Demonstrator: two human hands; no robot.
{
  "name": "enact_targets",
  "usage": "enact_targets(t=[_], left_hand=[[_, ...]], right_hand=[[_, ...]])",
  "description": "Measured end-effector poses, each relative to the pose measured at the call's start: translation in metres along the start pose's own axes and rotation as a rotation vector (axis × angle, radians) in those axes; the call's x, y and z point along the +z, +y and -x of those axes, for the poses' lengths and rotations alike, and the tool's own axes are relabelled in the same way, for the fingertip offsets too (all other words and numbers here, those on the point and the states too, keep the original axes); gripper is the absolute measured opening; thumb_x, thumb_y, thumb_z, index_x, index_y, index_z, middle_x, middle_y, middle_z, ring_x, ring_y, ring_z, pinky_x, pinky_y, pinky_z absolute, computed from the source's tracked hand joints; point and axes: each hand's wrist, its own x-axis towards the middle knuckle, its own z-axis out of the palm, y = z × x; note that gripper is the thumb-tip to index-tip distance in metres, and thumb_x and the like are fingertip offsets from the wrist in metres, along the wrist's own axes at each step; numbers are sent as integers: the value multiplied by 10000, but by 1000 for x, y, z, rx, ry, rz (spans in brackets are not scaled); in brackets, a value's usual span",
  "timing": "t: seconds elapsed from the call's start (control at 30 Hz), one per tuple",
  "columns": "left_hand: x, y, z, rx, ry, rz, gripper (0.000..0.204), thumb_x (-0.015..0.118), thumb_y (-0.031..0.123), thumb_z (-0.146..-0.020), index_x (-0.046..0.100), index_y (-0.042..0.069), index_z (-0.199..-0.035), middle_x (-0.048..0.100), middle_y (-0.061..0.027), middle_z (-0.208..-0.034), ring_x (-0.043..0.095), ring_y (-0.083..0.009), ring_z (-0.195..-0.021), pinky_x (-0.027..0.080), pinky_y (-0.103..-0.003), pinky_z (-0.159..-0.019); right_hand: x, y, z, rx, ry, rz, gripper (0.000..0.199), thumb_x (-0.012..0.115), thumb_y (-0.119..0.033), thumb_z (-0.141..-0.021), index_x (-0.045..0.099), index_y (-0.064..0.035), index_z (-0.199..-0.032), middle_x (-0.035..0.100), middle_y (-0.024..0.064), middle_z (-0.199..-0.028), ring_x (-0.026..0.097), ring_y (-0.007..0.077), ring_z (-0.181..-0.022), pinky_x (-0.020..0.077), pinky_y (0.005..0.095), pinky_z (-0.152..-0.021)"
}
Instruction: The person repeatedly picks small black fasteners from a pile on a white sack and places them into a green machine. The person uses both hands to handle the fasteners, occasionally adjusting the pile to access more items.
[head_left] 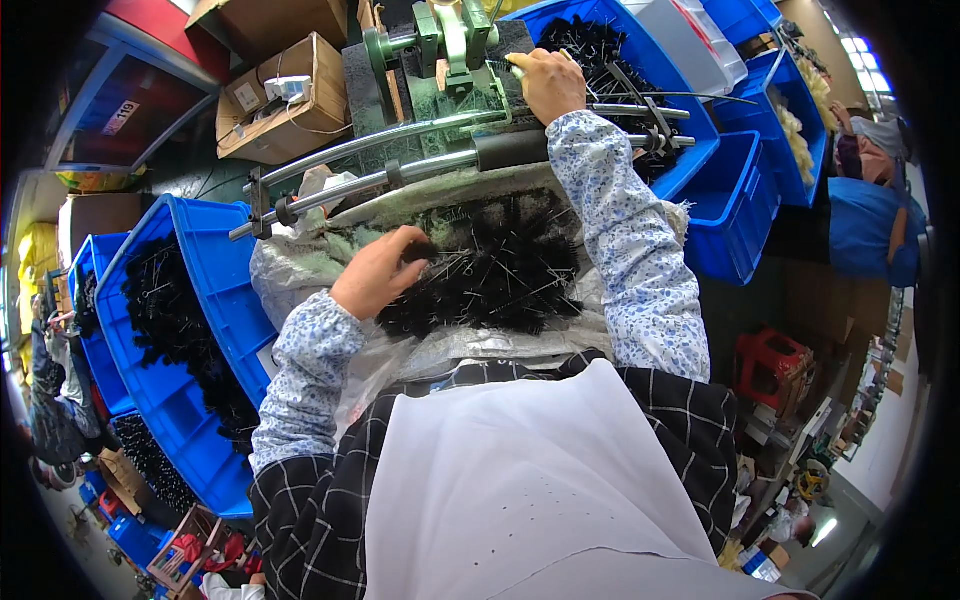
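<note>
One big blue bin [225,290] of black bristly brushes sat on the left. Next came the left hand [378,276] at the brush pile [500,265], fingers curled, thumb apart, couldn't tell if they pinched any. That single pile, too tangled to count, lay on a pale sack [278,268], below two metal rods [435,166] and one green machine [457,50]. The right hand [552,84], beside the machine, had bent fingers, grip unclear. Then another blue brush bin [660,55].

The left hand [378,277], fingers curled, is at the near-left edge of the brushes [505,265]. The right hand [553,87] is beside the green machine [455,45]. Left of the left hand stands a blue bin [228,290].
</note>
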Motion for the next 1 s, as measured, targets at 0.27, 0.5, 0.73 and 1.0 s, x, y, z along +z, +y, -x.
enact_targets(t=[0.27, 0.5, 0.73, 1.0], left_hand=[[-14, 8, 3, 140, 121, -7, 313, 593, 176, -870, 505, 49, -1141, 530, -82, -925, 470, -153, -686, 433, -274, -660], [-23, 10, 7, 104, 151, 42, 328, 592, 208, -866, 505, 53, -1142, 528, -101, -944, 503, -185, -693, 452, -301, -678], [-22, 6, 9, 117, 161, 49, 312, 607, 141, -860, 510, 49, -1142, 535, -56, -917, 460, -122, -690, 429, -251, -649], [-24, 9, 4, 159, 164, 32, 324, 618, 143, -853, 510, 55, -1146, 533, -51, -918, 458, -119, -690, 431, -250, -653]], right_hand=[[5, 6, -14, 13, -137, 42, 331, 510, -111, -852, 625, -271, -1118, 600, -77, -1091, 486, 164, -985, 346, 357, -880], [-2, 11, 3, 164, -56, 165, 371, 582, -317, -825, 569, -151, -1157, 576, 45, -1039, 498, 222, -996, 367, 394, -847], [-8, 5, 3, 115, -40, 198, 188, 537, -223, -812, 635, -110, -925, 628, 62, -948, 546, 213, -950, 411, 395, -797], [-9, 9, -3, 55, 50, 307, 155, 512, -173, -809, 632, -83, -846, 598, 53, -888, 519, 235, -905, 395, 377, -794]])
